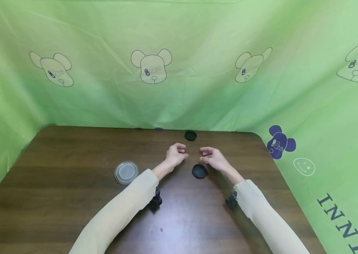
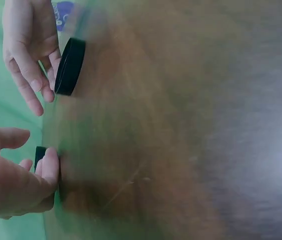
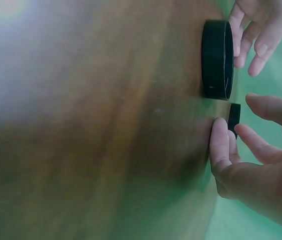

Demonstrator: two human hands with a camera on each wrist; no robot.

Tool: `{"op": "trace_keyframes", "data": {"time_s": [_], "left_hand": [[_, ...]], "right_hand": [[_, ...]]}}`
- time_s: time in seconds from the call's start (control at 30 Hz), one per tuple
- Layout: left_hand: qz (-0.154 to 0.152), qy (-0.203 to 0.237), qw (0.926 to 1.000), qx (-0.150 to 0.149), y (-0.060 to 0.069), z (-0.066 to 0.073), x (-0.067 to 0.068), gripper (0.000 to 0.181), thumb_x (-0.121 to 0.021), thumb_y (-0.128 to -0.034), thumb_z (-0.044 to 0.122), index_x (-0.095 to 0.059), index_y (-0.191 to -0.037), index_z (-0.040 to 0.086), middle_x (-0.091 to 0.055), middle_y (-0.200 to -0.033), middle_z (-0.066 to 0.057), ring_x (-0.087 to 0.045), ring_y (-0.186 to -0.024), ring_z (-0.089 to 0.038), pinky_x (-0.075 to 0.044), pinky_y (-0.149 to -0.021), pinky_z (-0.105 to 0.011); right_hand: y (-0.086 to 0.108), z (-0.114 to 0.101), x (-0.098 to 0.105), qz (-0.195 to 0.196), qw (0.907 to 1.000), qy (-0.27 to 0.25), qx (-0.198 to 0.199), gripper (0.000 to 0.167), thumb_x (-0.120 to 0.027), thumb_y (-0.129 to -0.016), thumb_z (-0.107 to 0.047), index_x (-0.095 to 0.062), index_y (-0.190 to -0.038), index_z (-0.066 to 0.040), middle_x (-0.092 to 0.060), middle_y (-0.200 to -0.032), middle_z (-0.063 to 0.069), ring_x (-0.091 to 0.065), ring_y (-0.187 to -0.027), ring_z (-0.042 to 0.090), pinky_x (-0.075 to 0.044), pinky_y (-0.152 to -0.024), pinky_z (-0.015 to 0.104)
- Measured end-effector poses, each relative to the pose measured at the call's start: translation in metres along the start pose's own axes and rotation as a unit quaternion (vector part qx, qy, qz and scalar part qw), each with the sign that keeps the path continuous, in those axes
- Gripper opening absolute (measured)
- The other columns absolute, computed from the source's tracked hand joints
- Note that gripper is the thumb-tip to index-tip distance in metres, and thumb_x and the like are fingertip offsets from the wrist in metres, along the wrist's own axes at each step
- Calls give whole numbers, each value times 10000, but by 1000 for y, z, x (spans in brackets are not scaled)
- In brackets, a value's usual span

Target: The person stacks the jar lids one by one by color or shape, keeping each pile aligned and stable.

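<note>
A round black lid [image 1: 199,171] lies on the brown table between my two forearms. My left hand [image 1: 176,155] hovers up and to the left of it, fingers loosely bent around nothing. Just above the lid's right side is my right hand [image 1: 215,159], its fingers relaxed and also empty. In the right wrist view the near lid [image 3: 215,60] shows a raised rim, apart from the right hand [image 3: 260,160]. A second black lid [image 1: 190,135] sits farther back, beyond both hands; the left fingers partly cover this far lid [image 2: 39,154] in the left wrist view.
A clear round plastic container or lid [image 1: 126,173] rests to the left of my left forearm. Green printed cloth [image 1: 153,102] hangs along the table's back and sides. A tiny speck [image 1: 161,229] lies near the front of the wooden table [image 1: 55,211].
</note>
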State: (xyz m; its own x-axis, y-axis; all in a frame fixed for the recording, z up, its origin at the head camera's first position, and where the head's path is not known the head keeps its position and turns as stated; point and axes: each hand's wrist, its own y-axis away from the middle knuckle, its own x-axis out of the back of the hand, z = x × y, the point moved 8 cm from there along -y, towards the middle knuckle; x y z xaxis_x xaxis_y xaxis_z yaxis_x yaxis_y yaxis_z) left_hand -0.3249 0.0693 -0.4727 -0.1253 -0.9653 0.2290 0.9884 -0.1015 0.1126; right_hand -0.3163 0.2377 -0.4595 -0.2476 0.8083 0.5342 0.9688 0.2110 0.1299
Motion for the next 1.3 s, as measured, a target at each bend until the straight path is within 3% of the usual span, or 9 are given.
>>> {"op": "trace_keyframes", "data": {"time_s": [0.2, 0.4, 0.63, 0.77, 1.0, 1.3], "left_hand": [[425, 29, 9991, 46, -14, 3, 6, 385, -698, -806, -19, -624, -1183, 7, -653, -1082, -151, -610, -986, -265, -478, -888, -365], [352, -62, 9992, -192, -31, 14, 2, 380, -682, -827, 2, -617, -1202, 12, -655, -1090, -141, -610, -1001, -253, -476, -890, -348], [520, -189, 9983, -177, -47, 20, 8, 361, -682, -821, 15, -621, -1177, -3, -647, -1068, -130, -545, -1059, -286, -433, -929, -360], [337, 45, 9994, 121, -56, 12, 9, 327, -590, -880, 18, -607, -1206, 0, -623, -1126, -149, -570, -1051, -295, -467, -899, -364], [-126, 925, 9938, 603, -71, 8, 5, 423, -354, -911, -46, -529, -1297, -38, -484, -1340, -193, -538, -1152, -334, -506, -887, -337], [-434, 1030, 9894, 924, -78, 10, -5, 495, -337, -950, -13, -391, -1442, -13, -378, -1479, -161, -478, -1254, -319, -481, -939, -334]], "right_hand": [[-20, -3, 2, 131, 9993, -329, -114, 457, -593, -906, 12, -470, -1331, 123, -522, -1249, 317, -511, -1158, 389, -507, -832, 286], [-40, -9, 2, 126, 9973, -679, -231, 453, -566, -908, 62, -452, -1339, 138, -479, -1283, 338, -470, -1199, 392, -521, -853, 278], [-60, -5, 6, 127, 9908, -1228, -546, 443, -512, -919, 96, -428, -1352, 137, -442, -1295, 313, -513, -1130, 333, -528, -827, 250], [-71, 1, 10, 253, 9808, -1745, -831, 399, -420, -947, 85, -425, -1342, 142, -427, -1259, 290, -539, -1040, 321, -536, -828, 292], [-88, 3, 9, 126, 9697, -2141, -1167, 441, -362, -966, 40, -381, -1403, 98, -378, -1346, 258, -493, -1093, 307, -482, -943, 379], [-95, -2, 7, 134, 9694, -2119, -1234, 446, -330, -972, 16, -398, -1406, 89, -427, -1254, 216, -509, -860, 184, -512, -890, 318]]}}
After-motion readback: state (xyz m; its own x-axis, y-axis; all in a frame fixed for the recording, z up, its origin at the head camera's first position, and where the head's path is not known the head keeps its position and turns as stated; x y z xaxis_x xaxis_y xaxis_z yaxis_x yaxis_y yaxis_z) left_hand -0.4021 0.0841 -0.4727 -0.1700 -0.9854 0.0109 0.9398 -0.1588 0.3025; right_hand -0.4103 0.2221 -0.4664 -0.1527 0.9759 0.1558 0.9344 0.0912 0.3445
